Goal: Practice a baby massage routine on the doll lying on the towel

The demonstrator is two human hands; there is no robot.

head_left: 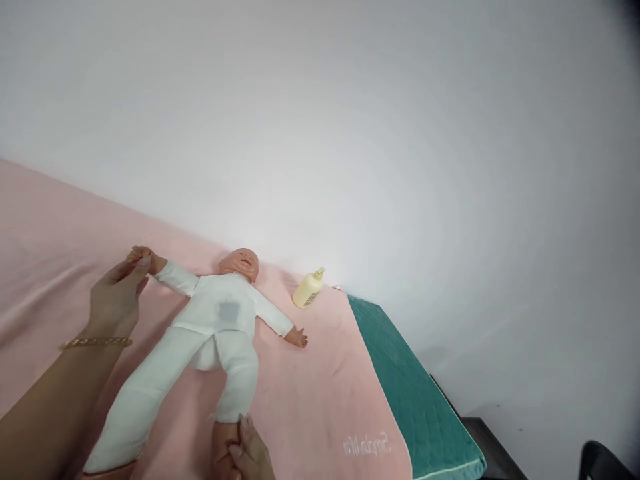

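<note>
A baby doll in a white cloth body lies on its back on a pink sheet. My left hand, with a bracelet at the wrist, pinches the doll's hand at the left, and that arm is stretched out sideways. At the bottom edge my right hand grips the doll's lower leg near the foot. The doll's other arm rests on the sheet, palm up. Beside its head, on the right, stands a pale yellow pump bottle that touches neither hand.
A green quilted mattress shows beyond the sheet's right edge. Behind everything rises a pale wall. Dark furniture is at the lower right, with a black curved object in the corner.
</note>
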